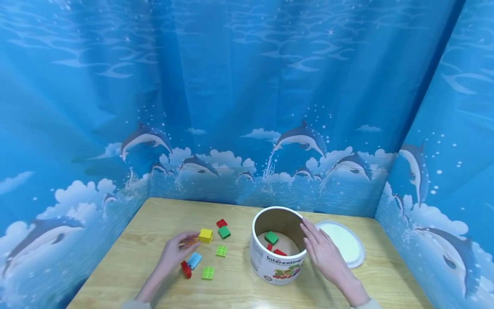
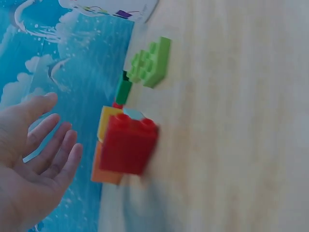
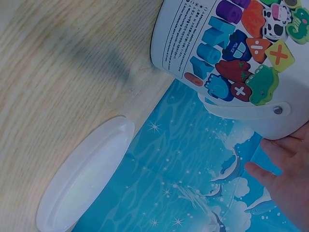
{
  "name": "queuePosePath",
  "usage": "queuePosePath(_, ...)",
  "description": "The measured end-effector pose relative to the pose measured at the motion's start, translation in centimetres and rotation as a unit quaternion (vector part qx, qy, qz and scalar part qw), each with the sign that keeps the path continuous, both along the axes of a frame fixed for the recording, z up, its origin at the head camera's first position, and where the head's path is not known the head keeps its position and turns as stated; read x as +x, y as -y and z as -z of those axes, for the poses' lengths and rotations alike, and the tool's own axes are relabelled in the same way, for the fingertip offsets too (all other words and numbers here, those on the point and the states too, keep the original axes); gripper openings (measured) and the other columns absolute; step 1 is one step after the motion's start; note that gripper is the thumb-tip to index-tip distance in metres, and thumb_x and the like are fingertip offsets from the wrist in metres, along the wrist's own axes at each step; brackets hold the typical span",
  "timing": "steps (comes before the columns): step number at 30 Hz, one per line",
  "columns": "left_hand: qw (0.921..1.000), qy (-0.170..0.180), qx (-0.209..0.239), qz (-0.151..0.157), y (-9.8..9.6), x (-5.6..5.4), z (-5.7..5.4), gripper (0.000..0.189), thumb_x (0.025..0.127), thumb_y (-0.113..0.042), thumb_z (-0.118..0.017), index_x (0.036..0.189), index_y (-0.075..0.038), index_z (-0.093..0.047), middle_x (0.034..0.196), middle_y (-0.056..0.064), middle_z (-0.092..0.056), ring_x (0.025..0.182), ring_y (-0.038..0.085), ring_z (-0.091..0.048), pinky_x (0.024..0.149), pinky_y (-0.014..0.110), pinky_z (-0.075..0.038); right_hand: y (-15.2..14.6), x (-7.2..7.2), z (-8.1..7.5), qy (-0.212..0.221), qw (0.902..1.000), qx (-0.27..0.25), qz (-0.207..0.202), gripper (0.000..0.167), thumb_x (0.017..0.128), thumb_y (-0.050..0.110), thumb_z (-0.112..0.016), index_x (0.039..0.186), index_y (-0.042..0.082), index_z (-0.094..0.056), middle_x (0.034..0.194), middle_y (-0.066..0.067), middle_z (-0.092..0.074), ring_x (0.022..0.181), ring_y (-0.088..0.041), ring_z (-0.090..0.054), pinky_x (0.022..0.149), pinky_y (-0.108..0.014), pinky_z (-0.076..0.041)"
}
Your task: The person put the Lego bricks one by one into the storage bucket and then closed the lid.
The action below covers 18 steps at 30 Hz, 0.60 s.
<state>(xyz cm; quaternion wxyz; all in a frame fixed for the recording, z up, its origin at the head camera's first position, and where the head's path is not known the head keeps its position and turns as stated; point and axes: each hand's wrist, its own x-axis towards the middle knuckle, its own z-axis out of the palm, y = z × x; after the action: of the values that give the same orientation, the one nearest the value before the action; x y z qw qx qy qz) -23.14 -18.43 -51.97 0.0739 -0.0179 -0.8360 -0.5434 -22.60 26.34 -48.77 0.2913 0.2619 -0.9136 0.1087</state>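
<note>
My left hand (image 1: 178, 251) hovers over the loose toy bricks on the left, its fingers loosely bent and apart from them in the left wrist view. Closest to it are a yellow brick (image 1: 205, 235), a partly hidden orange brick (image 2: 107, 166), a light blue brick (image 1: 194, 260) and a red brick (image 2: 126, 147). With fairly straight fingers, my right hand (image 1: 324, 251) rests against the right side and rim of a white printed bucket (image 1: 277, 268). Inside the bucket lie a green brick (image 1: 271, 237) and red bricks (image 1: 280, 252).
Two light green bricks, one nearer (image 1: 207, 273) and one farther (image 1: 221, 251), lie between the left hand and the bucket. Behind them are a dark green brick (image 1: 224, 232) and a small red brick (image 1: 221, 223). A white lid (image 1: 343, 242) lies right of the bucket. Dolphin-print curtains (image 1: 231, 107) border the table.
</note>
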Motion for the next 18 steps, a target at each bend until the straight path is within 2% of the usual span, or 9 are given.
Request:
queuePosePath(4,0.9997,0.024,0.006,-0.005,0.8,1.3,0.9,0.033,0.091,-0.008,-0.076,0.122,0.002,-0.068,0.119,0.017,-0.07,0.111,0.031,-0.066,0.093,0.035,-0.059,0.0,0.1,-0.1,0.003,1.0,0.0,0.002,0.042,0.102,0.013,-0.053,0.141,-0.003,-0.055,0.15,-0.019,-0.05,0.132,-0.039,-0.053,0.106,-0.06,-0.044)
queuePosePath(10,0.9987,0.045,-0.021,-0.008,2.0,2.7,2.3,0.039,0.088,-0.017,-0.08,0.122,-0.002,-0.068,0.121,0.013,-0.07,0.11,0.028,-0.067,0.093,0.037,-0.059,0.0,0.1,0.0,-0.002,1.0,0.001,0.002,0.042,0.101,0.012,-0.055,0.14,-0.003,-0.056,0.151,-0.018,-0.049,0.132,-0.037,-0.052,0.106,-0.059,-0.044)
queuePosePath(13,0.998,0.055,-0.032,-0.009,2.5,3.2,2.6,0.046,0.084,-0.02,-0.084,0.123,-0.003,-0.068,0.121,0.012,-0.07,0.11,0.028,-0.067,0.094,0.04,-0.058,0.0,0.0,0.0,-0.005,1.0,0.001,0.002,0.043,0.099,0.011,-0.056,0.14,-0.003,-0.056,0.151,-0.018,-0.049,0.133,-0.036,-0.052,0.106,-0.059,-0.044)
queuePosePath(18,0.9943,0.087,-0.061,-0.006,2.7,3.8,2.6,0.065,0.072,-0.027,-0.091,0.126,-0.004,-0.065,0.121,0.01,-0.07,0.111,0.028,-0.066,0.094,0.044,-0.058,0.0,0.0,0.1,-0.009,1.0,-0.001,-0.001,0.043,0.098,0.01,-0.057,0.139,-0.003,-0.056,0.15,-0.019,-0.05,0.132,-0.037,-0.053,0.106,-0.059,-0.044)
